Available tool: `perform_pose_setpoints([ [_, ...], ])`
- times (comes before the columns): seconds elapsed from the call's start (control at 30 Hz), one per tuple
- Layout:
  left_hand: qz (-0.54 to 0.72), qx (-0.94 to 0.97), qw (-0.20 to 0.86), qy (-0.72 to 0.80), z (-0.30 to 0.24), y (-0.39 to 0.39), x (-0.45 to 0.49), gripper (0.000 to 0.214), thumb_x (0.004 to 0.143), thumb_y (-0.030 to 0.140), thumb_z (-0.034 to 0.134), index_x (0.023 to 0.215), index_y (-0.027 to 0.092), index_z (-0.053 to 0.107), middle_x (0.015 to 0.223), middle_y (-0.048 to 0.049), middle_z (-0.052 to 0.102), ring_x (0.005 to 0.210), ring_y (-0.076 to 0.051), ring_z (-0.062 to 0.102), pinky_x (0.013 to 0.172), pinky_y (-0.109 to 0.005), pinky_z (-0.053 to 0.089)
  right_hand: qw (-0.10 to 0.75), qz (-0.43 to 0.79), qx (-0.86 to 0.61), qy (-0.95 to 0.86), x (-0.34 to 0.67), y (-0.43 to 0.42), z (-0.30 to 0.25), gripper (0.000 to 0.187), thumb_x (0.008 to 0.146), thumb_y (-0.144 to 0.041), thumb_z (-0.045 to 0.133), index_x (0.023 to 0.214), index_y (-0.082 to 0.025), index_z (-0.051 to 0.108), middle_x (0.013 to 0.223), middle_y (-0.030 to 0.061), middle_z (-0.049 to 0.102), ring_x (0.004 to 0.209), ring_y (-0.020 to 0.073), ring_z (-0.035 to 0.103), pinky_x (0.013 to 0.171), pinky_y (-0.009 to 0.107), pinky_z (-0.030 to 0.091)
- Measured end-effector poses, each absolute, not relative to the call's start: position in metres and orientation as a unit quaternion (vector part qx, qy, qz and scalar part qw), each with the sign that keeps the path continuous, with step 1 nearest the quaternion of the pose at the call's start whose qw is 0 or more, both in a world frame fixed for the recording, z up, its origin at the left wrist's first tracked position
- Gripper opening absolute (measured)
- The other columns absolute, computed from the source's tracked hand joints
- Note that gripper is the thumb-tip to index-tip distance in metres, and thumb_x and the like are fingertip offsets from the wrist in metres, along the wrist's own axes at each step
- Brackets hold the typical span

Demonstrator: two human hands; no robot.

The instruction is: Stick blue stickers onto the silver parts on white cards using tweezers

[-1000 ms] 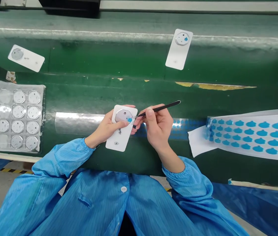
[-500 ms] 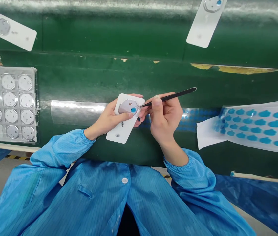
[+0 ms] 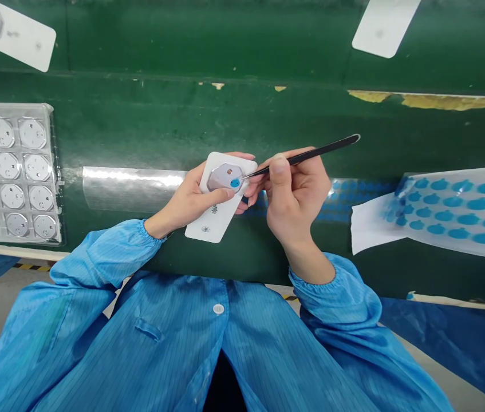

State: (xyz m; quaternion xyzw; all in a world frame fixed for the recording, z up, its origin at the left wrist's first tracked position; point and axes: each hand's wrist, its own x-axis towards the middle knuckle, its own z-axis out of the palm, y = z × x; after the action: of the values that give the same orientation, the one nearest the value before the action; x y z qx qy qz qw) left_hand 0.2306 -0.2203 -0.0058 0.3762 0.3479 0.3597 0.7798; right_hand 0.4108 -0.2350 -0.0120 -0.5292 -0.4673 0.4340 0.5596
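My left hand [image 3: 190, 200] grips a white rounded card [image 3: 212, 223] from its left side, thumb across its face and fingers beneath. Set in the card's upper half is a silvery eight-sided disc [image 3: 220, 173] with a small brownish hole. A round blue sticker [image 3: 235, 183] lies on the disc's lower right. Between the thumb and fingers of my right hand [image 3: 296, 197] are black tweezers [image 3: 319, 151], their tips at the sticker's right edge. Whether the tips still pinch the sticker is too small to tell.
At left, a clear plastic tray [image 3: 53, 171] holds several silvery discs. One white card with a disc [image 3: 23, 43] lies at the back left, another white card [image 3: 383, 28] at the back right. A sheet of blue stickers [image 3: 461, 206] lies at right, and a shiny strip [image 3: 134, 189] runs under my hands.
The view has shifted, so the far cards sit higher in the picture. The tweezers' tips have moved slightly right relative to the blue sticker. Both hands keep their hold.
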Motion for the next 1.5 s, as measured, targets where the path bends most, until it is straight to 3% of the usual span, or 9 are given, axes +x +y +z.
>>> perform_pose_setpoints([
  [0.17, 0.348, 0.377, 0.776, 0.366, -0.005, -0.219, 0.232, 0.062, 0.086, 0.040, 0.092, 0.142, 0.023, 0.073, 0.108, -0.0061, 0.079, 0.092, -0.031, 0.083, 0.081, -0.045, 0.074, 0.570, 0.447, -0.510, -0.464, 0.413, -0.235, -0.016, 0.041, 0.104, -0.069, 0.071, 0.100, -0.030, 0.063, 0.085, 0.0012, 0.076, 0.092, 0.0246, 0.083, 0.066, 0.035, 0.070],
  [0.43, 0.354, 0.385, 0.799, 0.297, -0.014, -0.219, 0.232, 0.048, 0.094, 0.029, 0.084, 0.140, 0.029, 0.072, 0.112, -0.0036, 0.080, 0.097, -0.028, 0.084, 0.081, -0.040, 0.075, 0.592, 0.433, -0.494, -0.467, 0.413, -0.234, -0.022, 0.031, 0.106, -0.060, 0.073, 0.100, -0.030, 0.065, 0.083, -0.0016, 0.074, 0.098, 0.0253, 0.083, 0.073, 0.040, 0.073],
  [0.73, 0.352, 0.369, 0.807, 0.298, -0.016, -0.219, 0.232, 0.052, 0.091, 0.031, 0.089, 0.140, 0.027, 0.071, 0.116, -0.0052, 0.080, 0.095, -0.029, 0.084, 0.083, -0.044, 0.076, 0.610, 0.424, -0.470, -0.476, 0.413, -0.233, -0.016, 0.023, 0.108, -0.049, 0.075, 0.099, -0.028, 0.069, 0.070, -0.0052, 0.068, 0.058, 0.0159, 0.072, 0.052, 0.031, 0.064],
  [0.97, 0.355, 0.367, 0.807, 0.298, -0.016, -0.219, 0.232, 0.050, 0.091, 0.029, 0.090, 0.138, 0.027, 0.072, 0.114, -0.0049, 0.079, 0.094, -0.028, 0.084, 0.083, -0.043, 0.076, 0.576, 0.455, -0.487, -0.474, 0.418, -0.236, -0.025, 0.030, 0.107, -0.060, 0.073, 0.105, -0.031, 0.064, 0.087, -0.0005, 0.074, 0.084, 0.0233, 0.082, 0.059, 0.036, 0.067],
  [1.2, 0.355, 0.370, 0.805, 0.298, -0.016, -0.219, 0.231, 0.052, 0.091, 0.032, 0.090, 0.139, 0.027, 0.072, 0.115, -0.0047, 0.079, 0.094, -0.027, 0.084, 0.083, -0.044, 0.076, 0.580, 0.411, -0.509, -0.486, 0.414, -0.235, -0.021, 0.030, 0.107, -0.059, 0.072, 0.102, -0.030, 0.065, 0.082, -0.0017, 0.073, 0.082, 0.0227, 0.081, 0.061, 0.037, 0.068],
  [1.4, 0.356, 0.372, 0.799, 0.311, -0.015, -0.221, 0.233, 0.051, 0.094, 0.040, 0.089, 0.139, 0.025, 0.070, 0.113, -0.0057, 0.079, 0.093, -0.027, 0.084, 0.082, -0.043, 0.075, 0.588, 0.391, -0.502, -0.499, 0.413, -0.235, -0.020, 0.031, 0.108, -0.058, 0.072, 0.100, -0.029, 0.067, 0.073, -0.0028, 0.068, 0.066, 0.0187, 0.075, 0.049, 0.031, 0.059],
  [1.5, 0.371, 0.360, 0.797, 0.312, -0.015, -0.224, 0.236, 0.048, 0.095, 0.042, 0.088, 0.137, 0.025, 0.070, 0.112, -0.0047, 0.079, 0.091, -0.026, 0.084, 0.079, -0.041, 0.075, 0.580, 0.385, -0.516, -0.499, 0.412, -0.237, -0.021, 0.033, 0.106, -0.062, 0.073, 0.102, -0.030, 0.065, 0.076, -0.0024, 0.066, 0.071, 0.0203, 0.076, 0.056, 0.035, 0.064],
])
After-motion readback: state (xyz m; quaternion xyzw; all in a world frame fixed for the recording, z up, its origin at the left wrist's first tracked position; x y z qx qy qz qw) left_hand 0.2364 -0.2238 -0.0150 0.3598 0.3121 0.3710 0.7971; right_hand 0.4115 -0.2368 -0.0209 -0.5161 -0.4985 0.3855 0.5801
